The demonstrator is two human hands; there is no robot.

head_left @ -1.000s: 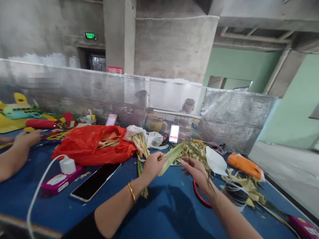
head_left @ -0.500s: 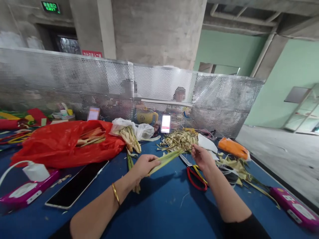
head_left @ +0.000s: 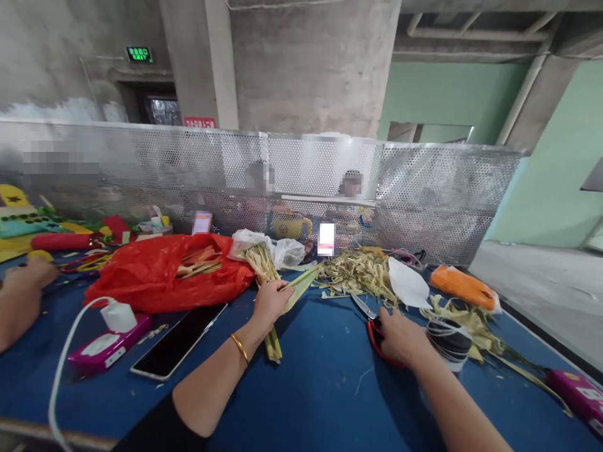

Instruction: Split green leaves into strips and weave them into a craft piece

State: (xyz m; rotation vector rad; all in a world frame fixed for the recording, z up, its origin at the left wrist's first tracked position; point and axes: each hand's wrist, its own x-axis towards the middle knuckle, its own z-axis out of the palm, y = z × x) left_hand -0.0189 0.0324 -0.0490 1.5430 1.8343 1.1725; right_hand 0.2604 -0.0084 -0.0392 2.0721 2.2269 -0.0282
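Your right hand (head_left: pixel 401 334) partly hid the scissors (head_left: pixel 366 308), its grip unclear; mid-frame, your left hand (head_left: pixel 272 304) pinched a leaf (head_left: pixel 301 288) slanting up-right.

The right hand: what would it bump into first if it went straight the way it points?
The right hand would probably meet the scissors first, right at its fingertips; whether it touches them already is hard to tell. Beyond lies the strip pile.
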